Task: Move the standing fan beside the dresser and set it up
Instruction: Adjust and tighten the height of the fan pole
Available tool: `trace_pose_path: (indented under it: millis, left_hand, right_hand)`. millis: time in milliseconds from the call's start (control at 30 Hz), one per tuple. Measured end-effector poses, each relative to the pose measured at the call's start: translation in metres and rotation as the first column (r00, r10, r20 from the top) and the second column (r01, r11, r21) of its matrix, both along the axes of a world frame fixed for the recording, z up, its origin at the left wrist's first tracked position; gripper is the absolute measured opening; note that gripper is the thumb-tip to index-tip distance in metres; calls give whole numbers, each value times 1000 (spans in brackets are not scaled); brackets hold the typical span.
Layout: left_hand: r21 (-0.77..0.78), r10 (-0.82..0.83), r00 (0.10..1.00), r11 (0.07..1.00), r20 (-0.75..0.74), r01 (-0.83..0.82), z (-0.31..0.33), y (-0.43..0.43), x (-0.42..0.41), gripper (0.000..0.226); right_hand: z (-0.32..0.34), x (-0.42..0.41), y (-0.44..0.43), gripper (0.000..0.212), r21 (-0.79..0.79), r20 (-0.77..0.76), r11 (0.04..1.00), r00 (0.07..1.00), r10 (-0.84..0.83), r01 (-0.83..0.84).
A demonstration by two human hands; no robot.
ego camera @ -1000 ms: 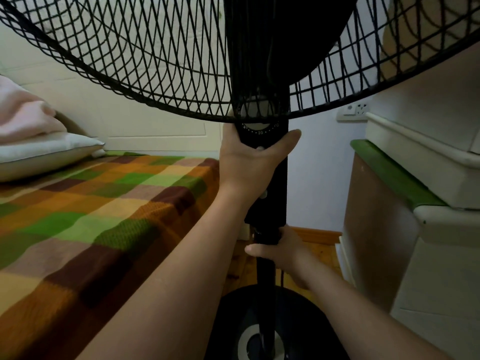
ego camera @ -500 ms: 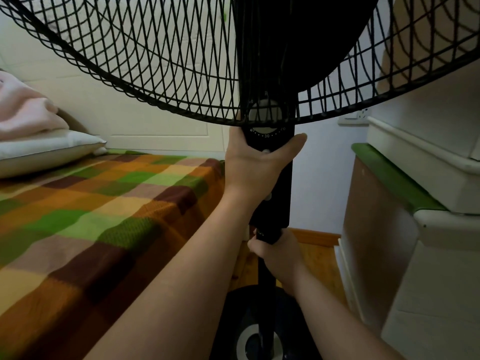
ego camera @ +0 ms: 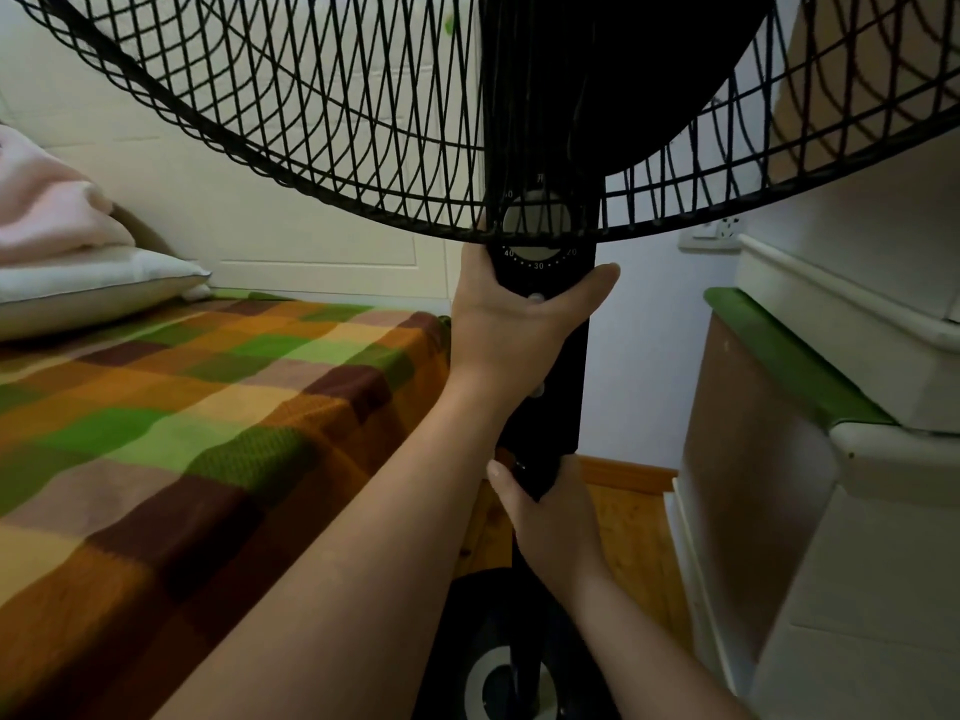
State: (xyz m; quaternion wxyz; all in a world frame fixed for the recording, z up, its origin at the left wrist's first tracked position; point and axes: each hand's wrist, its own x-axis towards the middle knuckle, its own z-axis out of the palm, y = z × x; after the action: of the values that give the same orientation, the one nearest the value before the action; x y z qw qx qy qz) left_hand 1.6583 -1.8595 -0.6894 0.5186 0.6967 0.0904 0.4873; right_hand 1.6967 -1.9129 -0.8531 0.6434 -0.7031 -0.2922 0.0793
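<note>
Lowest and nearest on the standing fan (ego camera: pixel 540 407), right hand (ego camera: pixel 550 517) wrapped around the bottom of the black control column, above the round base (ego camera: pixel 483 662) on the wooden floor. Higher up the fan, left hand (ego camera: pixel 511 324) clamped on the column just under the timer dial (ego camera: pixel 537 226). Left of the fan, a bed with checked blanket (ego camera: pixel 197 407); right of it, the pale dresser (ego camera: pixel 841 459), seemingly close but not touching; behind, a wall socket (ego camera: pixel 719 231).
</note>
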Motion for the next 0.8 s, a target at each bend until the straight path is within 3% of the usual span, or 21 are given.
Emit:
trace_pose_path:
  millis: [67, 200, 300, 467, 567, 700, 800]
  left_hand:
    - [9, -2, 1000, 1000, 2, 2, -1, 0, 0, 64]
    - [9, 8, 1000, 1000, -5, -8, 1, 0, 0, 66]
    - [14, 11, 1000, 1000, -9, -11, 0, 0, 0, 63]
    - [11, 0, 1000, 1000, -3, 0, -1, 1, 0, 65]
    - [21, -9, 1000, 1000, 17, 9, -2, 1, 0, 70]
    - [24, -19, 999, 1000, 36, 19, -3, 3, 2, 70]
    - [30, -27, 999, 999, 42, 26, -3, 2, 2, 71]
  right_hand:
    - [5, 12, -6, 51, -157, 55, 986, 996, 67, -58]
    - [38, 32, -18, 63, -393, -21, 900, 980, 200, -191]
    - [53, 33, -16, 47, -505, -47, 824, 962, 271, -257]
    - [36, 26, -11, 21, -238, -190, 931, 953, 236, -278]
    - [31, 24, -10, 9, -240, -162, 940, 965, 206, -241]
    - [24, 16, -4, 17, -217, -91, 966, 988, 121, -139]
    - [16, 9, 0, 21, -107, -47, 993, 998, 51, -56]
